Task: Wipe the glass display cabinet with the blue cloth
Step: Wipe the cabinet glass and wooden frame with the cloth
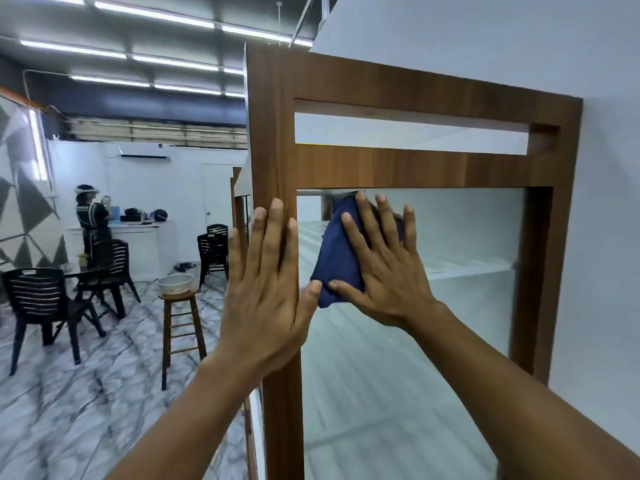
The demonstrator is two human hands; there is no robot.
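1. Plainly, the glass display cabinet (415, 168) is tall and rigid in its wooden frame; it likely needs steadying, not lifting.
2. Its glass pane (457, 244) looks smooth and breakable, so pressure should stay even.
3. The left hand (266, 289) lies flat on the frame's upright, fingers (276, 237) straight, gripping nothing.
4. The right hand (384, 271) presses flat, fingers spread, near the pane's upper left corner.
5. The blue cloth (337, 258) beneath it is soft and bunched, best pinned under the palm.

Navy cloth (337, 261), brown wood-grain cabinet (273, 133), seemingly marbled floor (104, 393).
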